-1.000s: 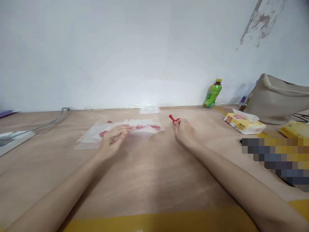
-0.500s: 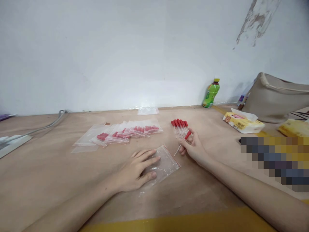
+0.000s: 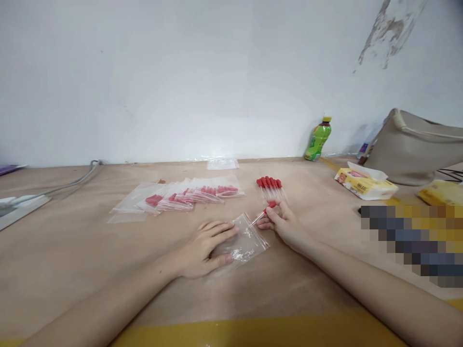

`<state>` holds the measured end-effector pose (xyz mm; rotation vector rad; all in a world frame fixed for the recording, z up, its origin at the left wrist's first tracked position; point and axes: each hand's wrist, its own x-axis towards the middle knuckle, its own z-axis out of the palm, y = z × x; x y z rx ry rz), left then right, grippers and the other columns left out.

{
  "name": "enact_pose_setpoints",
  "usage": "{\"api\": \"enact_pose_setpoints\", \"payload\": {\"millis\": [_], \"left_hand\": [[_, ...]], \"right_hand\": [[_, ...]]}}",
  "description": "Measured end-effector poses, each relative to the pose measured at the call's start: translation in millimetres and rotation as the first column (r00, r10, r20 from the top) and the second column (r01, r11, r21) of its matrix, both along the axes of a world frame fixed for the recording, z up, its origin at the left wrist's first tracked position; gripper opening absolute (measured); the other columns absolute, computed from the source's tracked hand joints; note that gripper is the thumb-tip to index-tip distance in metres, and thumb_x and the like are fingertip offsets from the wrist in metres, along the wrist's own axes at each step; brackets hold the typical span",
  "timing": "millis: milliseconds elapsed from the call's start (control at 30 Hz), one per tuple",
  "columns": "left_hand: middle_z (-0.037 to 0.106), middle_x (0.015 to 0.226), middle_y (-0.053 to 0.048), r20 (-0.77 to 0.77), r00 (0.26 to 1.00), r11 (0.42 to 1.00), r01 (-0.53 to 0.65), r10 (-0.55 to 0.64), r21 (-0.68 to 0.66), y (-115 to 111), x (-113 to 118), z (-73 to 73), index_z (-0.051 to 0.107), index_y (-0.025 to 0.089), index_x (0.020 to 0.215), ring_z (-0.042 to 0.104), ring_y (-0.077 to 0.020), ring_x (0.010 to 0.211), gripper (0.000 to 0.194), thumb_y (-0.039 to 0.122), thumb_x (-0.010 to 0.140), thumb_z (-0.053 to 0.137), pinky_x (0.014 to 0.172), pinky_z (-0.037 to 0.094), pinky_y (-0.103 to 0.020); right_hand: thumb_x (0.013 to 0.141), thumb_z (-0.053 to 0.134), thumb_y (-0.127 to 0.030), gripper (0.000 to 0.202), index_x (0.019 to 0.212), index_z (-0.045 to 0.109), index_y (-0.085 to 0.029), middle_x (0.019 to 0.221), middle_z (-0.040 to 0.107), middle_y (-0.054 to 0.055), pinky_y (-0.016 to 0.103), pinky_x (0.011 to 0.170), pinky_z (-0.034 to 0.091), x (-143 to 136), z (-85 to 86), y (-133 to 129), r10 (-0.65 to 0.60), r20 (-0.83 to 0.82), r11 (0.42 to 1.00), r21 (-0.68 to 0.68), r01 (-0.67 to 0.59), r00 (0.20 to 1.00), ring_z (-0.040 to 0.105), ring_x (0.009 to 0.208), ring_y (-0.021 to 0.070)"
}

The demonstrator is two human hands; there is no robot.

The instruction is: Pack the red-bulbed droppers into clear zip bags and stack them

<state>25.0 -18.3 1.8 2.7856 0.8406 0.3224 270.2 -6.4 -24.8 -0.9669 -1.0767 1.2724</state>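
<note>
A clear zip bag [image 3: 248,243] with a red-edged mouth lies flat in front of me. My left hand [image 3: 211,248] rests on it, fingers spread. My right hand [image 3: 284,222] pinches a dropper [image 3: 259,218] with a red bulb and a thin clear tube; its tip is at the bag's mouth, and I cannot tell whether it is inside. Just behind my right hand, several more red-bulbed droppers [image 3: 269,184] lie side by side. Filled zip bags [image 3: 202,192] showing red bulbs overlap in a row at the back left.
A flat bag [image 3: 222,164] lies by the wall. A green bottle [image 3: 318,139], a tissue pack [image 3: 365,183] and a grey bag [image 3: 408,147] stand at the right. A cable [image 3: 81,177] runs over the table at the left.
My right hand has brought the dropper left and turned it, so its tip now meets the bag's mouth. My left hand stays on the bag.
</note>
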Motion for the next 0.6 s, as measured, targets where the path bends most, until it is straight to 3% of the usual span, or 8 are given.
{"api": "enact_pose_setpoints", "payload": {"millis": [67,167,267,367,533,600], "left_hand": [[0.036,0.137,-0.006,0.007,1.000,1.000,0.000,0.001,-0.013,-0.5,0.1,1.5,0.025,0.027,0.137,0.031,-0.0252,0.125,0.057,0.045,0.087,0.044,0.102,0.027,-0.044],[0.036,0.137,-0.006,0.027,1.000,1.000,0.013,-0.013,-0.025,-0.2,-0.7,2.3,0.025,0.027,0.138,0.031,-0.0251,0.125,0.057,0.044,0.087,0.044,0.103,0.026,-0.044],[0.037,0.137,-0.006,0.051,0.998,0.999,0.025,-0.024,-0.032,0.9,-1.8,1.5,0.026,0.028,0.137,0.032,-0.0262,0.125,0.057,0.044,0.086,0.045,0.102,0.027,-0.045],[0.038,0.136,-0.007,0.044,0.999,0.999,0.033,-0.031,-0.041,2.7,-2.2,0.7,0.025,0.027,0.138,0.033,-0.0269,0.125,0.058,0.044,0.086,0.046,0.102,0.028,-0.045],[0.038,0.136,-0.006,0.034,0.996,0.996,0.078,-0.077,-0.046,8.5,-1.6,1.6,0.023,0.027,0.138,0.031,-0.0269,0.126,0.060,0.043,0.086,0.047,0.102,0.028,-0.045],[0.040,0.135,-0.006,0.042,0.996,0.995,0.085,-0.083,-0.045,10.6,-2.3,2.2,0.024,0.026,0.138,0.031,-0.0265,0.126,0.060,0.042,0.085,0.048,0.102,0.028,-0.044]], "right_hand": [[0.070,0.061,-0.043,0.040,0.096,0.040,-0.021,0.075,0.060,-0.001,0.028,0.061,0.051,4.2,0.5,-2.1,0.118,0.001,0.993,-0.008,-0.118,0.993,0.062,0.062,0.0115],[0.070,0.064,-0.039,0.032,0.090,0.050,-0.018,0.081,0.061,0.002,0.026,0.060,0.048,14.4,3.9,-4.9,0.253,0.137,0.967,-0.007,-0.254,0.958,0.058,0.060,0.0087],[0.067,0.067,-0.036,0.029,0.084,0.056,-0.016,0.085,0.062,0.003,0.023,0.056,0.045,22.9,8.2,-5.7,0.342,0.232,0.938,-0.021,-0.346,0.911,0.050,0.054,0.0060],[0.063,0.071,-0.032,0.026,0.079,0.057,-0.016,0.097,0.061,0.004,0.021,0.054,0.043,25.1,11.2,-4.4,0.402,0.211,0.913,-0.018,-0.408,0.891,0.051,0.057,0.0056],[0.072,0.063,-0.032,0.024,0.087,0.053,-0.017,0.075,0.061,0.000,0.025,0.058,0.045,19.9,13.5,-1.9,0.596,0.167,0.801,-0.052,-0.596,0.786,0.056,0.057,0.0085],[0.072,0.063,-0.033,0.024,0.086,0.052,-0.017,0.072,0.060,-0.002,0.025,0.061,0.045,18.9,13.5,-1.1,0.613,0.184,0.788,-0.063,-0.613,0.768,0.057,0.062,0.0093]]}}
